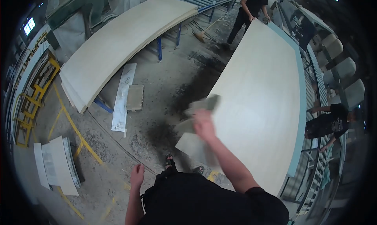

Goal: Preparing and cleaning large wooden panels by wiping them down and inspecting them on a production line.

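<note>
My right hand (203, 124) is raised over the near left edge of a large pale board (259, 91) and grips a grey rag (204, 104), which is blurred with motion. A second piece of grey cloth or sheet (194, 146) hangs below the hand at the board's corner. My left hand (137, 174) hangs free at my side above the concrete floor, fingers loosely apart, holding nothing.
A stack of pale boards (118, 40) rests on blue stands at the left. Offcuts (125, 95) and small panels (59, 164) lie on the dusty floor. One person (251, 9) stands at the board's far end, another (330, 123) at its right by a roller conveyor (318, 87).
</note>
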The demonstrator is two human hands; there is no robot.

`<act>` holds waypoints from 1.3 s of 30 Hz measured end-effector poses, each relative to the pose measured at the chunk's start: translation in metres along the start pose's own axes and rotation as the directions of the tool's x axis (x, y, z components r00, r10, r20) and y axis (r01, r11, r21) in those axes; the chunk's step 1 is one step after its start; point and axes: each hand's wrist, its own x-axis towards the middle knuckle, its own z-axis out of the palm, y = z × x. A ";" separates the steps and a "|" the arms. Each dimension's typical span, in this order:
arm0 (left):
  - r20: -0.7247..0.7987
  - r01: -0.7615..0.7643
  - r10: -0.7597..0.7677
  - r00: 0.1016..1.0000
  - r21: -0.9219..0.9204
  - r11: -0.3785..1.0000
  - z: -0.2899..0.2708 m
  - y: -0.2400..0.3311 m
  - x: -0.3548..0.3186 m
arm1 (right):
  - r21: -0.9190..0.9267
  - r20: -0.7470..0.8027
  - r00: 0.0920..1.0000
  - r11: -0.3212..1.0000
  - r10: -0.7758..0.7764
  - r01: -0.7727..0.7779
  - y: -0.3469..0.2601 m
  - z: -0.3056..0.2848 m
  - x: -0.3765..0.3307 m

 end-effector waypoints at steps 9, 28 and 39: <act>0.114 0.034 -0.056 0.992 0.189 0.981 -0.030 -0.033 0.026 | 0.527 0.093 0.934 0.779 0.344 -0.340 -0.109 0.000 0.039; 0.453 -0.247 0.238 0.859 -0.040 0.968 0.111 0.176 0.053 | -0.221 -0.160 0.889 0.863 0.428 -0.455 -0.067 -0.057 -0.123; 0.145 -0.168 0.188 0.971 -0.136 0.976 0.032 0.123 0.044 | 0.604 0.123 0.970 0.759 0.212 -0.243 -0.135 0.011 -0.041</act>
